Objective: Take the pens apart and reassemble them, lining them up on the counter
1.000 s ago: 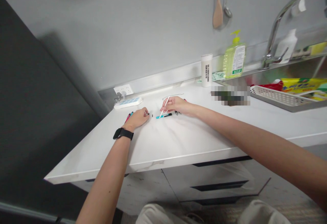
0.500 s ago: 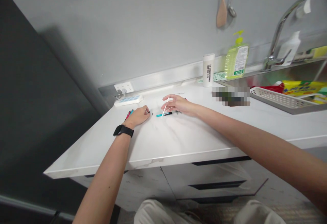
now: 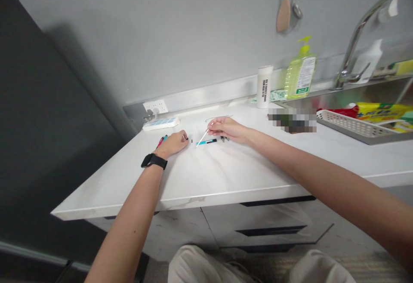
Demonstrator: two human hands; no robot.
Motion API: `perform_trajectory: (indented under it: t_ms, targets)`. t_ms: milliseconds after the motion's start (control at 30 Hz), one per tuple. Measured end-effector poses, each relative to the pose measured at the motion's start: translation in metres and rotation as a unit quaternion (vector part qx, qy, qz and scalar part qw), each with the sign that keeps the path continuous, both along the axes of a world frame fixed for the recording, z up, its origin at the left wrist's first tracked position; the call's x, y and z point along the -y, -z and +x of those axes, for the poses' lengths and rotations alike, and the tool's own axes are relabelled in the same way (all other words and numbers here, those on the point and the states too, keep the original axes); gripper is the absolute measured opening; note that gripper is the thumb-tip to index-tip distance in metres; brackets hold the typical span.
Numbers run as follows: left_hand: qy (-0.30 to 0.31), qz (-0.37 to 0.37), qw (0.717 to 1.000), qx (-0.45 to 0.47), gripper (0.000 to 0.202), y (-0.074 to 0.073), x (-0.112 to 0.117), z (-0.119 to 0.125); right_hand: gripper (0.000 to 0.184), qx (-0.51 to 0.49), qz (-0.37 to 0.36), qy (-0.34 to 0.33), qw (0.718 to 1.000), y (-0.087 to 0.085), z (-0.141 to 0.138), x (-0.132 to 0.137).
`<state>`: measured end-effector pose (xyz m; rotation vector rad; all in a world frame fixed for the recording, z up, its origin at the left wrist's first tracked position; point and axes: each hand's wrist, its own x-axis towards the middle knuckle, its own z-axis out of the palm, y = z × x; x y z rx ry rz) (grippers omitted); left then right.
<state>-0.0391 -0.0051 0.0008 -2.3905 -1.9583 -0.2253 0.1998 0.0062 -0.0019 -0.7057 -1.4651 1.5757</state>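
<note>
Nearest where I stand, a black watch (image 3: 154,161) circles the wrist of the left hand (image 3: 176,142), whose fingers are curled in; something tiny and dark shows at the tips, though I can't tell whether it is gripped. A thin, straight white stick (image 3: 202,136) is pinched between the nearly closed thumb and fingers of the right hand (image 3: 227,129). Its free end slants toward seven o'clock, into the gap between the hands, over the end of a bright blue and black pen-shaped barrel (image 3: 210,141). A tiny dark cylinder (image 3: 192,140) lies at the left hand's three o'clock, pink-red and teal pens (image 3: 160,141) at its nine. All this is on a glossy white, grey-veined counter (image 3: 200,175). Farther back, a white power strip (image 3: 161,123) lies at the left hand's eleven o'clock. At the right hand's two stand a white cylindrical cup with black lettering (image 3: 264,87) and a yellow-green pump bottle (image 3: 293,76); beyond, at one, a flat wooden spatula (image 3: 284,15) hangs against the plain grey wall (image 3: 193,38)
</note>
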Motion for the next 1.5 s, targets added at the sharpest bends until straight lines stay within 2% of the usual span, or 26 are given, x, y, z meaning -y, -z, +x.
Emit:
perform_trajectory:
  t_ms: [100, 233, 533, 733, 833, 1133, 1300, 1433, 1500]
  targets:
    - [-0.002, -0.001, 1.000, 0.003, 0.018, 0.0002, -0.0001, 0.0003, 0.012, 0.005, 0.012, -0.011, 1.000, 0.0014, 0.0005, -0.0011]
    - [0.003, 0.000, 1.000, 0.005, 0.019, 0.0013, -0.0003, -0.0002, 0.003, -0.006, 0.005, -0.016, 1.000, 0.0026, 0.0014, -0.0038]
    - [0.019, 0.002, 1.000, 0.002, 0.018, 0.0017, -0.0016, -0.0016, 0.017, -0.003, -0.019, -0.054, 0.998, 0.0037, 0.0030, -0.0036]
    - [0.006, 0.001, 1.000, -0.002, 0.021, 0.0016, 0.0003, -0.0009, 0.012, -0.012, -0.042, -0.025, 0.999, -0.0005, 0.0026, 0.0016]
    - [0.009, -0.003, 1.000, 0.001, 0.022, 0.0020, -0.0002, -0.0015, 0.019, -0.016, -0.045, -0.013, 0.999, -0.0025, 0.0024, 0.0047]
    - [0.014, -0.007, 1.000, 0.023, 0.019, -0.0001, -0.0002, -0.0003, 0.013, 0.003, -0.051, 0.035, 0.998, 0.0013, 0.0021, -0.0022]
    - [0.009, -0.003, 1.000, 0.020, 0.020, 0.0003, 0.0002, -0.0011, 0.014, 0.005, -0.044, 0.035, 0.998, 0.0018, 0.0014, -0.0025]
    - [0.016, -0.002, 1.000, -0.005, 0.021, 0.0008, 0.0011, 0.0009, 0.023, -0.006, -0.044, 0.035, 0.998, 0.0031, 0.0014, -0.0018]
    - [0.025, 0.010, 0.998, -0.053, 0.021, 0.0010, 0.0029, 0.0059, 0.025, -0.005, -0.046, 0.038, 0.998, 0.0038, 0.0016, -0.0021]
